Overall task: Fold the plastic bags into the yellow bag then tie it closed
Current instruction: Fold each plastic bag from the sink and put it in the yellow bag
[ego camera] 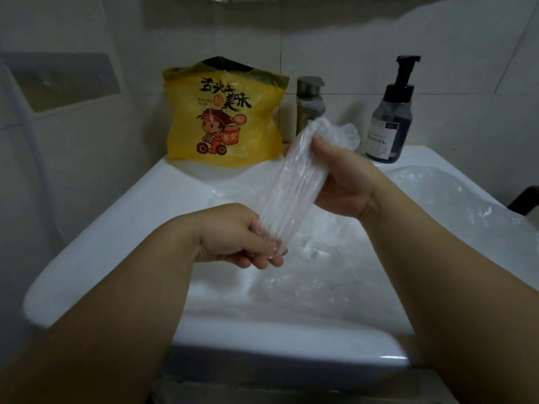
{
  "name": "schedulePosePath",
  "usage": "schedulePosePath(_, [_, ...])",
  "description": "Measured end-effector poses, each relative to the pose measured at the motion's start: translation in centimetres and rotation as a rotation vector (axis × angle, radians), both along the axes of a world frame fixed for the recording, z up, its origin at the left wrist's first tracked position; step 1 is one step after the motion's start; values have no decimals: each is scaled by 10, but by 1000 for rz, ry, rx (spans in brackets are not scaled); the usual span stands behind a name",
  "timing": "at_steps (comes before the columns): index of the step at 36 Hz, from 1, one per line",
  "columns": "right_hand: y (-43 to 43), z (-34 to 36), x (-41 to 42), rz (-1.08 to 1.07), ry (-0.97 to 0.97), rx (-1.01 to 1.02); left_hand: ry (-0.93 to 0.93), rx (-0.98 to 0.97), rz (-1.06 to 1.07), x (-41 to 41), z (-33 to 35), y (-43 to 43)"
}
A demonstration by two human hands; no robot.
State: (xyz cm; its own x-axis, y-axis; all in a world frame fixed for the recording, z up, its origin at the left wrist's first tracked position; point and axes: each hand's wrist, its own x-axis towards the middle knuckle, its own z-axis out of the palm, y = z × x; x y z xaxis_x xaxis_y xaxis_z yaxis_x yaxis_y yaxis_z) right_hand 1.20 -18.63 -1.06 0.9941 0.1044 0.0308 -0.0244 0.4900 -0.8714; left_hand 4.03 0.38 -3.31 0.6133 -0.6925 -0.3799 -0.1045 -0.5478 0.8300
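A clear plastic bag (291, 182), folded into a long narrow strip, is stretched above the sink between both hands. My left hand (233, 237) pinches its near lower end. My right hand (341, 176) grips its far upper end, where a crumpled tail sticks out past the fingers. The yellow bag (224, 115), printed with black characters and a cartoon rider, stands upright and open-topped on the sink's back ledge, behind and left of the strip. More clear plastic bags (364, 252) lie loose in the basin and over its right side.
The white sink (122, 228) fills the middle of the view. A metal tap (310, 100) rises behind the strip. A dark pump bottle (389, 121) stands at the back right on the ledge. Tiled wall lies behind, with a recessed niche (64, 80) at left.
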Motion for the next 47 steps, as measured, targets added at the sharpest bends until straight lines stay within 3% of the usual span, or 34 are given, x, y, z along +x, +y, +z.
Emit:
schedulePosePath(4, [4, -6, 3, 2, -19, -94, -52, -12, 19, 3, -5, 0])
schedulePosePath(10, [18, -14, 2, 84, 22, -400, 134, -544, 225, 5, 10, -6])
schedulePosePath(13, [25, -17, 3, 130, 34, -494, 142, -565, 279, 4, 9, -6])
schedulePosePath(17, [27, -16, 5, -114, -24, -479, 225, -670, 512, 14, 10, -6])
schedulePosePath(19, [30, -15, -1, -258, -143, -734, 341, -707, 657, 18, 10, -4])
schedulePosePath(22, [36, -20, -7, -224, -368, -1231, 461, -682, 806, 25, 6, 1])
schedulePosePath(24, [40, -22, -8, -169, -406, -1328, 480, -656, 852, 26, 5, 3])
schedulePosePath(31, [47, -11, -16, -211, -481, -1230, 393, -630, 798, 23, 6, 2])
schedulePosePath(37, [46, -7, -15, -299, -241, -989, 257, -816, 620, 21, 7, -7])
schedulePosePath(43, [45, -13, -8, -364, -53, -848, 162, -805, 486, 20, 5, -9])
schedulePosePath(47, [42, -11, -6, -342, 68, -665, 196, -856, 396, 19, 6, -9])
